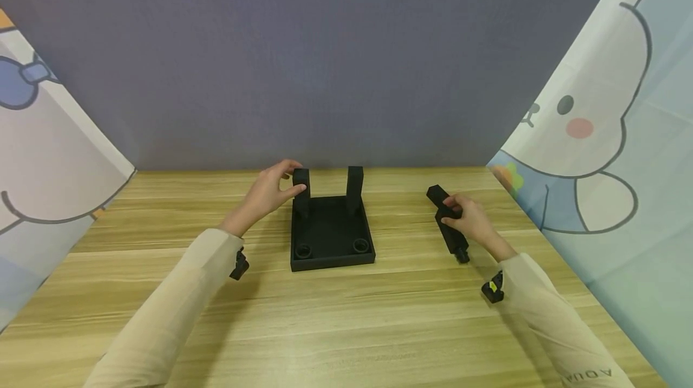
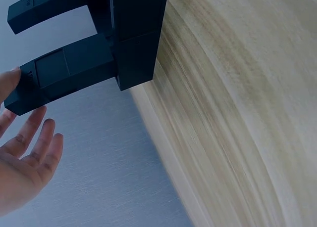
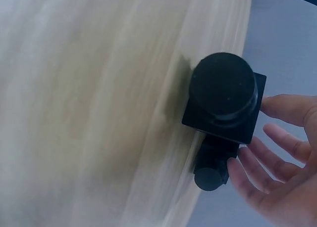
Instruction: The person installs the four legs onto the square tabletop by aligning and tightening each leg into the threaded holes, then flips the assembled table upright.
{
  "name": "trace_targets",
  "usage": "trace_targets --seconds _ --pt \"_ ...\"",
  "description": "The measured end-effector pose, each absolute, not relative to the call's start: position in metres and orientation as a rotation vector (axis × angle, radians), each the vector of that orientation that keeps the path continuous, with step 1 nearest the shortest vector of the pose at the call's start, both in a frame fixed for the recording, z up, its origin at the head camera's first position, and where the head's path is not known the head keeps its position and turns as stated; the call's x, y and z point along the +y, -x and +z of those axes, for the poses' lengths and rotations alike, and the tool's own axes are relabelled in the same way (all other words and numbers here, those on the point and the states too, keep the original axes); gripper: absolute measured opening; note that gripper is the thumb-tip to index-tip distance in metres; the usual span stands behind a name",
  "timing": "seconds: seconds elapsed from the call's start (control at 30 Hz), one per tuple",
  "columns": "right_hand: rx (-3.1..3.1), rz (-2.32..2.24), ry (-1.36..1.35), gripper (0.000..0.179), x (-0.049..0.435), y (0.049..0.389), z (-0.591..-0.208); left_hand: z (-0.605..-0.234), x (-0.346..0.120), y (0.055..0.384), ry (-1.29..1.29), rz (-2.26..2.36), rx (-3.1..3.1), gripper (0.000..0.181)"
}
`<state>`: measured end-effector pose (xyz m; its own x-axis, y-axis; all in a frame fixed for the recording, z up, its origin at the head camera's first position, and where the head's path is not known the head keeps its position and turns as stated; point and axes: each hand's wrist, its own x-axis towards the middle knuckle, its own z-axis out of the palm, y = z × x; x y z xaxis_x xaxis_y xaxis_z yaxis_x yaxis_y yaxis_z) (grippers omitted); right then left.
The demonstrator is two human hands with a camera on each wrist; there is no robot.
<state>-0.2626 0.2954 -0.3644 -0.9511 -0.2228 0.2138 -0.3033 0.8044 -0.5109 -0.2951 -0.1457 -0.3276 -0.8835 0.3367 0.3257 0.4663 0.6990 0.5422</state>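
Observation:
A black square tray-like base (image 1: 330,231) stands on the table, with a left upright post (image 1: 301,195) and a right upright post (image 1: 354,186) at its back corners. Two round sockets show at its front corners. My left hand (image 1: 273,186) pinches the left post near its top, thumb on one side and fingers on the other. Over on the right, two loose black posts lie end to end: a near post (image 1: 452,234) with a round peg toward me, and a far post (image 1: 436,194). My right hand (image 3: 282,162) holds the near post between thumb and fingers, fingertips also close by the far post.
The wood-grain table (image 1: 335,328) ends at a grey panel (image 1: 314,75) behind the base. Printed cartoon cloths (image 1: 585,165) border both sides. A small black wrist device (image 1: 492,287) hangs beneath the right sleeve, and another wrist device (image 1: 240,264) beneath the left.

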Motion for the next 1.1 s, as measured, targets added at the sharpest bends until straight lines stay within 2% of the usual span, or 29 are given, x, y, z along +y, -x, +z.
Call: trace_targets --seconds 0.57,1.1 --pt "-2.859 0.796 -0.384 0.039 0.2905 0.2594 -0.3678 -0.3275 -0.1470 0.2971 0.655 -1.009 -2.704 0.042" --pt "-2.864 0.820 -0.478 0.040 0.2915 0.2591 -0.3704 -0.3264 -0.1475 0.2982 0.668 -1.021 -2.716 0.042"
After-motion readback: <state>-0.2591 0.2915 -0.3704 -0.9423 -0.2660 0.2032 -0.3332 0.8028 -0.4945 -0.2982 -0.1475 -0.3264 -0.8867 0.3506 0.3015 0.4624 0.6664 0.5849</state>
